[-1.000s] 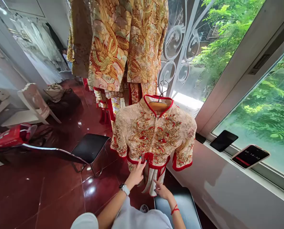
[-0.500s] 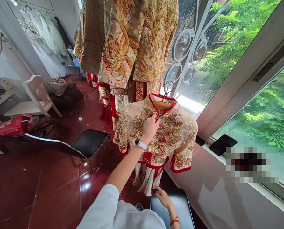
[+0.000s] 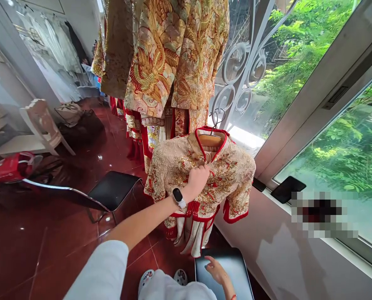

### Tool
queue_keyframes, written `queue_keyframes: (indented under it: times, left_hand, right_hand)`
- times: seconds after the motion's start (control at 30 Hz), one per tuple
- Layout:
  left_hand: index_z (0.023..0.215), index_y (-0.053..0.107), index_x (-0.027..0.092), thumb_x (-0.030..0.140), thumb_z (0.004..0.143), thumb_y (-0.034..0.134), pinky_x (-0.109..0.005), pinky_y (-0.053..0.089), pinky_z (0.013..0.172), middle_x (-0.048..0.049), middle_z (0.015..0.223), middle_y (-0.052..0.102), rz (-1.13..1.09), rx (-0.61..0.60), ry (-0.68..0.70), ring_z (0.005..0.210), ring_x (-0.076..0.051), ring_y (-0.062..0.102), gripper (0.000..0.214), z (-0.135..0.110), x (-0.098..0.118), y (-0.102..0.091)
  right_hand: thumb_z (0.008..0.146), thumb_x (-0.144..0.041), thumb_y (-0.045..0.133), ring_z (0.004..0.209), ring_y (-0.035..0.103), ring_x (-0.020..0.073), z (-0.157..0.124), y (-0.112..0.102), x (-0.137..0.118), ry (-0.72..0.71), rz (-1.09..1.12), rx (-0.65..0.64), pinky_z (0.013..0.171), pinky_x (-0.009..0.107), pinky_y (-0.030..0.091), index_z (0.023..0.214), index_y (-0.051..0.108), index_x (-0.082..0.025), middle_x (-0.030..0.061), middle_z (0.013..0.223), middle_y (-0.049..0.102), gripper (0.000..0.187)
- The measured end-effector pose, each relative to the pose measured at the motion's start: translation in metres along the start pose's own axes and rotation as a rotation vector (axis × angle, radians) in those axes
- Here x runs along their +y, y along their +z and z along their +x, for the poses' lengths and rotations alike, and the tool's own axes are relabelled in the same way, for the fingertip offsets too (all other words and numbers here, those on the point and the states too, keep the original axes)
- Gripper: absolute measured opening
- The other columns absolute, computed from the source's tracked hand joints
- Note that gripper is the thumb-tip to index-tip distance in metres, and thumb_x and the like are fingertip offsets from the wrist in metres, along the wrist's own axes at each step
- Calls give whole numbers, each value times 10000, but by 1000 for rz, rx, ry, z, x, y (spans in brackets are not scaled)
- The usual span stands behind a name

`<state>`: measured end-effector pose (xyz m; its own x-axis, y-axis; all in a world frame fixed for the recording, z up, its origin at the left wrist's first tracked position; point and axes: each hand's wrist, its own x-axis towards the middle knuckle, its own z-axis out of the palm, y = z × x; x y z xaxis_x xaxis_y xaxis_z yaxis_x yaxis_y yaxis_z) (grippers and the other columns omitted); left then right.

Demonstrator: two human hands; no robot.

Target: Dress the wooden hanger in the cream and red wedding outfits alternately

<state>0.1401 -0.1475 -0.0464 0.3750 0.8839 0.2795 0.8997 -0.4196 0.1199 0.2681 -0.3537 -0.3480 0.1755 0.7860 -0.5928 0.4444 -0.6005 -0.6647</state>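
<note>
A small beige jacket [image 3: 226, 175] with gold and red embroidery and red trim hangs on a wooden hanger [image 3: 210, 139] hooked to a white iron scroll grille [image 3: 236, 79]. My left hand [image 3: 197, 180] is closed in a pinch on the jacket's front opening at chest height; a smartwatch sits on that wrist. My right hand [image 3: 216, 270] rests low, fingers spread, on a dark stool seat [image 3: 236, 271] below the jacket and holds nothing.
Larger gold embroidered garments [image 3: 161, 58] hang behind the jacket. A black stool [image 3: 114, 191] stands left on the red tiled floor; a white chair [image 3: 45, 125] and red bag [image 3: 7, 168] lie farther left. A dark phone [image 3: 287, 188] rests on the window sill.
My left hand rose from the jacket's hem to the collar, then slid down to the chest. My right hand let go of the hem and dropped onto the stool.
</note>
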Motion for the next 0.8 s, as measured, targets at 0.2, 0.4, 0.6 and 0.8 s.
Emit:
queue_keyframes:
  times: [0.2,0.4,0.6,0.8]
  left_hand:
    - [989,656,43,-30,933,409,-320,536,704,-234,873,724,-24,36,51,863,-289,745,264,-18,7,-2]
    - [959,665,34,-53,897,378,-298,496,659,-204,852,708,-67,24,-49,812,-266,719,306,-10,27,9]
    - [859,684,71,6,861,450,-386,490,649,-188,805,670,-96,-60,-3,792,-317,683,243,-15,27,66]
    - [710,723,189,290,865,594,-417,521,460,-75,463,537,-315,-245,56,519,-307,661,225,-110,16,156]
  right_hand:
    - [766,-379,487,812,622,232,-14,-73,-114,-437,52,161,819,333,481,1012,650,-215,40,796,646,338]
    - [938,-555,406,549,390,124,-49,-153,-291,-764,-123,685,553,254,279,631,463,-210,-10,579,498,466]
    - [823,-312,458,465,300,110,-43,-172,-349,-772,-327,790,508,274,191,487,347,-225,-25,449,365,364]
    - [809,-301,471,465,283,114,-47,-192,-353,-799,-202,907,528,305,191,485,320,-234,-36,424,285,364]
